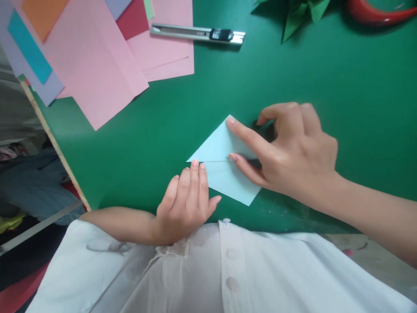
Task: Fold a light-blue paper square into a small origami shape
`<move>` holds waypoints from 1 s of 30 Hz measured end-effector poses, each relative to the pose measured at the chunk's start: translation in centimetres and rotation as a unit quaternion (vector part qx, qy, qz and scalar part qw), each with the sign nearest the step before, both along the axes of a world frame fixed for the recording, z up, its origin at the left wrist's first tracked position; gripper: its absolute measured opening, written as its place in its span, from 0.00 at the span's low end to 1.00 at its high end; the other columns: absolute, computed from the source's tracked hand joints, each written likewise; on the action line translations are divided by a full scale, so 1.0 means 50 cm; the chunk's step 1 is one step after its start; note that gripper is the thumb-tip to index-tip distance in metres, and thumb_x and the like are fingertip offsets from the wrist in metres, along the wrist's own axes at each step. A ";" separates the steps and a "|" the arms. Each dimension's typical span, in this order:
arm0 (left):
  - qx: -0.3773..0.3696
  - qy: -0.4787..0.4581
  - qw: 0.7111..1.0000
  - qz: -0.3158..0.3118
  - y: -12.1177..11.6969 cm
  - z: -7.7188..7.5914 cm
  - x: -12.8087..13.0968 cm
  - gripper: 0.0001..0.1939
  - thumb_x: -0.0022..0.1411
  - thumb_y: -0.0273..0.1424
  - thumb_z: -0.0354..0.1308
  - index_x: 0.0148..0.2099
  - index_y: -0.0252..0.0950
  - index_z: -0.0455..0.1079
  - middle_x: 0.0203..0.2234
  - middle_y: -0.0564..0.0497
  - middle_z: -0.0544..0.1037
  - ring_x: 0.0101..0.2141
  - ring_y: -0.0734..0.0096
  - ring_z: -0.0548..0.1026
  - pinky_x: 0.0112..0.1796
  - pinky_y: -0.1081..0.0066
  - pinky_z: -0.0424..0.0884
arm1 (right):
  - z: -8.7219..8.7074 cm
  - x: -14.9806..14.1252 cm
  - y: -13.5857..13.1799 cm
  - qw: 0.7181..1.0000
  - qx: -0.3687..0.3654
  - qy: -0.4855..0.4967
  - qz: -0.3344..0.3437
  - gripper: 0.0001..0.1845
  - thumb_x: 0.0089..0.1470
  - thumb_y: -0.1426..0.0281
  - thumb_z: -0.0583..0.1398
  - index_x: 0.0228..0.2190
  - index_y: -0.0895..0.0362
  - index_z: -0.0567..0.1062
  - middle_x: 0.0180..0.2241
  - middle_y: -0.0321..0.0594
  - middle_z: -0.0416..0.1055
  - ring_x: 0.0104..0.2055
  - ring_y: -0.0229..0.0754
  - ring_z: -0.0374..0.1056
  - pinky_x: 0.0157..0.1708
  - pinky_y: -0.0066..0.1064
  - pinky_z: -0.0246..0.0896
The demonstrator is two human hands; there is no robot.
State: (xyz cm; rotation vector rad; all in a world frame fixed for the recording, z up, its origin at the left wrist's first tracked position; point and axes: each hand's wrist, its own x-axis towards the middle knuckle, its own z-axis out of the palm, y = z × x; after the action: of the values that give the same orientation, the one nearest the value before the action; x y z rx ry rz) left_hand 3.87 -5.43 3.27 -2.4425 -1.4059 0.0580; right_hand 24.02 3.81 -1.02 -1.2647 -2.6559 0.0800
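Note:
A folded light-blue sheet of paper [215, 143] lies flat on the green table, with a seam running across its middle and a pointed corner at the left. My left hand [186, 202] rests on the paper's lower left edge, fingers stretched out and lying flat. My right hand [293, 148] is over the paper's right side. Its index fingertip presses near the top corner and its thumb touches close to the seam, the two spread apart. The other right fingers are curled, and that hand covers the paper's right part.
A utility knife [198, 34] lies beyond the paper, partly on pink sheets [94, 65]. Orange, blue, red and lilac papers overlap at the upper left. A green folded-paper piece [301, 15] and a red curved handle [381, 15] sit at the upper right. The table edge [55, 143] runs down the left.

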 end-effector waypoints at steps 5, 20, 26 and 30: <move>-0.033 -0.023 0.999 0.028 -0.005 0.011 -0.006 0.31 0.72 0.44 0.41 0.50 0.24 0.76 0.44 0.41 0.82 0.40 0.60 0.78 0.42 0.62 0.64 | 0.007 0.000 0.001 0.999 -0.020 -0.045 0.000 0.31 0.62 0.50 0.49 0.63 0.45 0.61 0.48 0.46 0.67 0.44 0.49 0.65 0.30 0.32 0.55; -0.005 -0.081 0.996 -0.044 0.028 0.015 -0.016 0.24 0.69 0.39 0.48 0.50 0.26 0.76 0.40 0.43 0.82 0.41 0.59 0.78 0.45 0.62 0.66 | 0.006 0.000 0.001 0.998 -0.014 -0.055 0.003 0.31 0.62 0.50 0.49 0.63 0.45 0.60 0.48 0.47 0.67 0.43 0.48 0.64 0.31 0.32 0.55; -0.102 -0.134 0.976 -0.139 0.049 -0.037 -0.023 0.29 0.70 0.41 0.46 0.58 0.19 0.68 0.54 0.36 0.76 0.56 0.54 0.74 0.56 0.62 0.67 | 0.006 -0.002 -0.001 0.999 -0.013 -0.034 -0.001 0.30 0.63 0.51 0.48 0.62 0.46 0.62 0.47 0.47 0.67 0.43 0.49 0.65 0.31 0.33 0.56; -0.112 -0.179 0.964 -0.161 0.057 -0.053 -0.026 0.32 0.71 0.42 0.44 0.58 0.16 0.67 0.52 0.32 0.76 0.55 0.51 0.74 0.56 0.61 0.69 | 0.007 -0.003 -0.001 0.999 -0.010 -0.046 -0.001 0.29 0.63 0.52 0.48 0.62 0.46 0.62 0.47 0.47 0.67 0.43 0.48 0.65 0.31 0.33 0.58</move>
State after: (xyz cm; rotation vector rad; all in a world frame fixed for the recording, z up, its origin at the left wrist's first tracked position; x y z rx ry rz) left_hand 2.57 -2.56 0.62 -2.9566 -1.1599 -0.3322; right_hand 23.89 3.75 -0.69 -1.3083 -2.7364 0.0498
